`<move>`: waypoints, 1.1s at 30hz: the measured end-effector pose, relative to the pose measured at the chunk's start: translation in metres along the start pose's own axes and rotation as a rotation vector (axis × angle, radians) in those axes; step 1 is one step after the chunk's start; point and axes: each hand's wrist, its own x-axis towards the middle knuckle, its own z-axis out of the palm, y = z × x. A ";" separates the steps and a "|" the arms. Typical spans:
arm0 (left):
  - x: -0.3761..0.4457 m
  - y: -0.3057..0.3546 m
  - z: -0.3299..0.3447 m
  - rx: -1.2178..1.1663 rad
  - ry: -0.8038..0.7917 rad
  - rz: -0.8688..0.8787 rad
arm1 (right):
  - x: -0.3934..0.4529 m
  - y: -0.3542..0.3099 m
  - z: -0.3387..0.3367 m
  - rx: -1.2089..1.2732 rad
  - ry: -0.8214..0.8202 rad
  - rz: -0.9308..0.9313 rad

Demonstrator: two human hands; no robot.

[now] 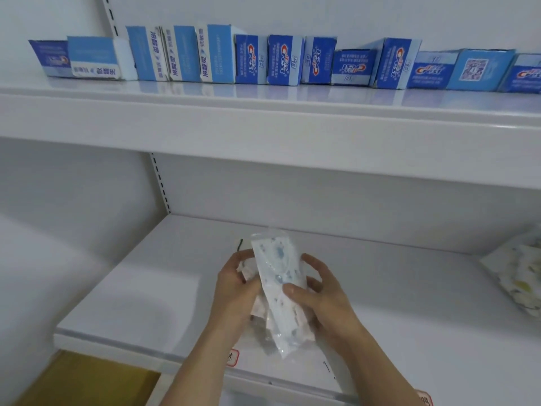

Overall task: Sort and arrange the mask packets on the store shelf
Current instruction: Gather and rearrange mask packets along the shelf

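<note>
Holding a small stack of mask packets (278, 291) upright between them, both hands reach in over the front of the lower shelf (123, 291). The left hand (234, 291) has its fingers (238, 259) curled round the left edge of the stack, grasping it, with the thumb lying toward the front face. The right hand (325, 300) grips the right edge: its thumb (292, 290) presses across the front packet and its other fingers wrap behind. The front packet is clear plastic over a white mask with pale blue print; behind it sit one or more packets with a pinkish tint, how many I cannot tell. The stack tilts slightly, its top leaning away and left, and its bottom end hangs just above the shelf's front edge.

Below the shelf lip at the lower left shows a yellow-brown cardboard surface (87, 379). A small red-outlined label (233, 357) sits on the shelf front beside the left forearm.

Farther right on the same shelf lies another mask packet (518, 276), white with yellow and green print, well apart from the hands and partly cut off by the frame edge.

Above, on the upper shelf (263, 118), a row of blue and white toothpaste boxes (284, 61) stands along the white back wall, some upright, some leaning, several printed upside down.
</note>
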 end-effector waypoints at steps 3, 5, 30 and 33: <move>0.009 -0.014 -0.011 0.349 0.232 0.148 | -0.002 -0.002 -0.006 0.019 0.120 -0.057; 0.014 -0.025 -0.018 0.815 0.217 0.146 | 0.002 0.000 -0.012 0.016 0.297 -0.100; -0.037 -0.010 0.075 1.090 -0.216 -0.105 | -0.107 -0.020 -0.167 0.277 0.544 -0.157; -0.062 -0.012 0.110 1.092 -0.240 -0.059 | -0.137 -0.020 -0.193 0.270 0.543 -0.165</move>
